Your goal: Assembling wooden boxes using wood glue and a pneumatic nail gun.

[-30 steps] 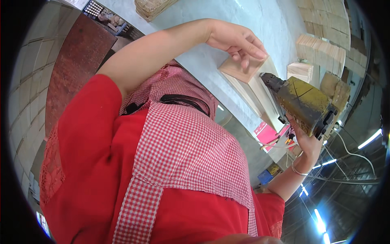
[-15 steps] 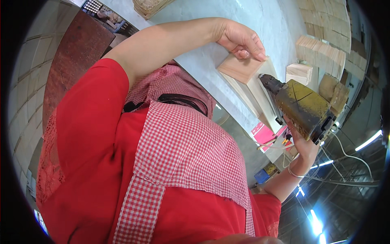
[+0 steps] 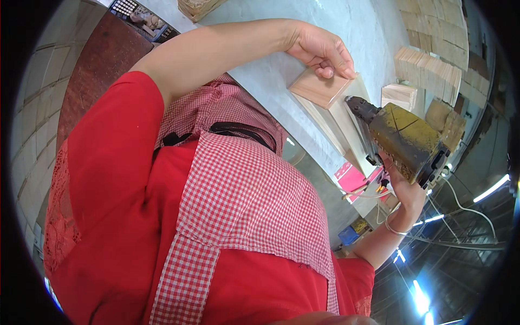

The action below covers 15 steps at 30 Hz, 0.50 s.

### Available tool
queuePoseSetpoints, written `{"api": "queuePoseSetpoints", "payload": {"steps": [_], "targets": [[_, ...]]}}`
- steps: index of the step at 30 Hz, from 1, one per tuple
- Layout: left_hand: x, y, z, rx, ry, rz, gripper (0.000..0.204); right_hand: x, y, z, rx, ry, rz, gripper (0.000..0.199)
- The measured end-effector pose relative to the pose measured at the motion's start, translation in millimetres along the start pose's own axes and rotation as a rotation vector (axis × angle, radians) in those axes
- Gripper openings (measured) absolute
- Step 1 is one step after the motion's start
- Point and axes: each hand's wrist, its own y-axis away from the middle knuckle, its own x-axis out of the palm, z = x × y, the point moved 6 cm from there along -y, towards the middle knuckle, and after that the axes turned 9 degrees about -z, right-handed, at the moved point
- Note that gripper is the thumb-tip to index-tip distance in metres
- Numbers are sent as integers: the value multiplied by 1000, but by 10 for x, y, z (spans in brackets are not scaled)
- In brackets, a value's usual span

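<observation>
My left hand (image 3: 324,51) is closed, its fingertips pinched at the far corner of a small square wooden panel (image 3: 319,89). The panel lies on one end of a pale wooden piece made of long strips (image 3: 348,122). My right hand (image 3: 405,187) grips a worn yellow and black nail gun (image 3: 407,132), most of its fingers hidden behind the tool. The gun's dark nose (image 3: 357,105) is beside the panel's right corner, over the strips. Whether the nose touches the wood, I cannot tell.
These sit on a pale blue-grey tabletop (image 3: 260,65). Stacked wooden pieces (image 3: 428,73) and a small wood block stack (image 3: 399,96) stand beyond the gun. A pink box (image 3: 352,176) and a hose are near the table's right edge. A brown board (image 3: 100,59) is at left.
My left forearm and elbow have shifted slightly up and left, and the hand a little with them. The panel and the nail gun have hardly moved.
</observation>
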Motion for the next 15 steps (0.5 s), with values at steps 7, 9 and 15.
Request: {"api": "queuePoseSetpoints", "payload": {"steps": [7,9,15], "targets": [[194,544,-157,513,-716,-461,77,7,-16,-68,-16,-18,-6,28],[336,664,-189,676,-945,-482,97,32,-31,-98,-25,-11,15,29],[389,609,-202,666,-992,-488,94,15,-11,-87,-26,-17,21,29]]}}
